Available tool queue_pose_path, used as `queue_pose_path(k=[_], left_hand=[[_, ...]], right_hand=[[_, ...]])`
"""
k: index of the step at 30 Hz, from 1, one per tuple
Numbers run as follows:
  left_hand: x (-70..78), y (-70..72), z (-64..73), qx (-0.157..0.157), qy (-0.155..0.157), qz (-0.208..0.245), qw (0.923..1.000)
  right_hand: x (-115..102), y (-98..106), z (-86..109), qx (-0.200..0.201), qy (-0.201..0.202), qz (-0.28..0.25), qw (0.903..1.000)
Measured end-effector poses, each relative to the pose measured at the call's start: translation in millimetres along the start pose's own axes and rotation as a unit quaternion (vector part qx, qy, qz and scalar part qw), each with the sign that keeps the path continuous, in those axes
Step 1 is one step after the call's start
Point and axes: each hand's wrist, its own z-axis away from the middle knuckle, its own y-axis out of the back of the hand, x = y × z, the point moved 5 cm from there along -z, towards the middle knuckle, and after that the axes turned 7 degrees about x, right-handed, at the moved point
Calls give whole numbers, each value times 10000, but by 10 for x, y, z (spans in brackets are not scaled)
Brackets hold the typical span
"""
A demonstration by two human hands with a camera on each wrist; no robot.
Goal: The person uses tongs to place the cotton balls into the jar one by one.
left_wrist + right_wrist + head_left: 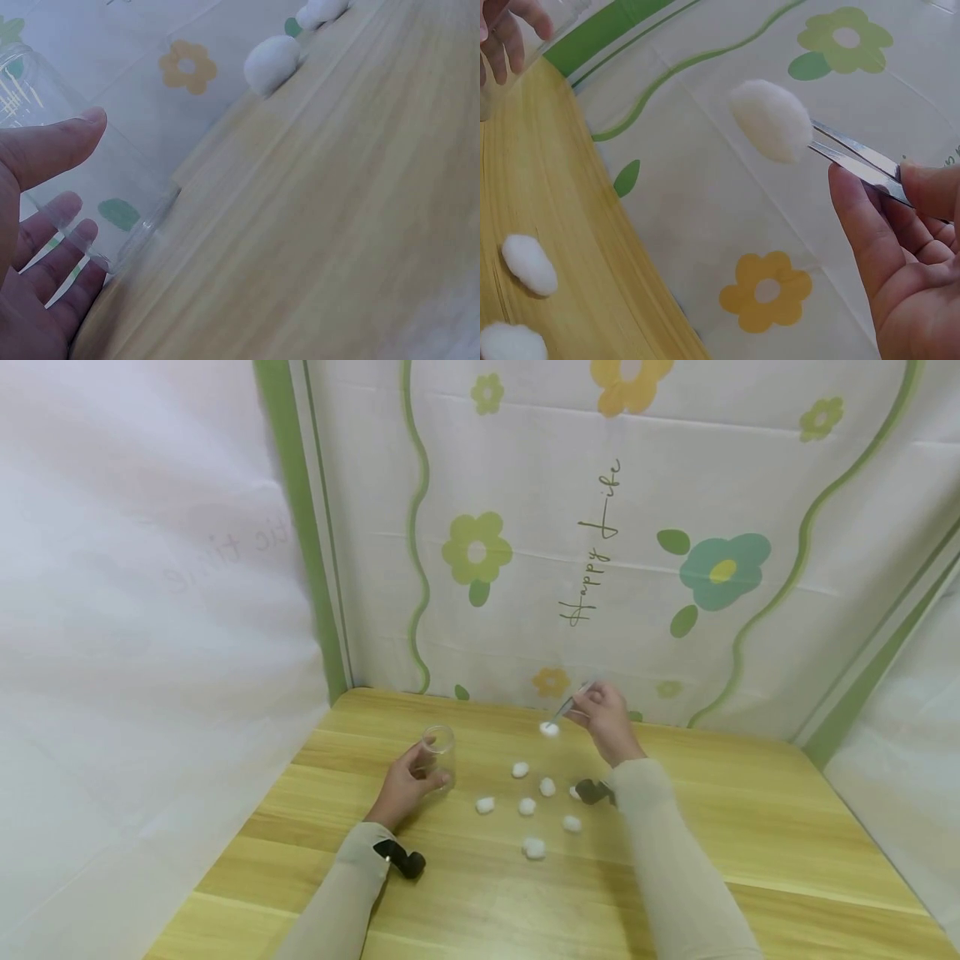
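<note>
My right hand [604,720] pinches metal tweezers [866,161] between thumb and fingers. At their tips hangs a white cotton ball [771,120], raised off the table near its far edge. My left hand [405,787] is curled round a clear, see-through jar [439,752] that stands upright on the tabletop, thumb on the near side and fingers behind. Through the jar's wall in the left wrist view only fingers and the backdrop show. Several more cotton balls [527,807] lie scattered on the wood between the two hands.
The wooden table [465,910] ends at a white curtain [525,643] printed with flowers and lettering. White sheets [150,652] hang at both sides. A black wrist camera [592,791] partly covers one cotton ball near the right sleeve.
</note>
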Motion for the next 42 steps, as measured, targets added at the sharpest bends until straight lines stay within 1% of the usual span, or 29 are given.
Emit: queue_pose_path(k=[6, 14, 29, 34, 42], left_hand=[[18, 6, 5, 114, -19, -84, 9999], [35, 7, 8, 187, -25, -155, 9997], [38, -9, 14, 132, -69, -85, 9999], [40, -19, 14, 112, -99, -74, 9999], [41, -7, 19, 168, 4, -164, 9997]], right_hand=[[21, -92, -39, 15, -16, -34, 10000], [55, -166, -57, 23, -85, -45, 10000], [64, -392, -70, -113, -65, -128, 9998], [89, -437, -75, -79, -93, -198, 9997], [143, -550, -53, -20, -159, -410, 9990]])
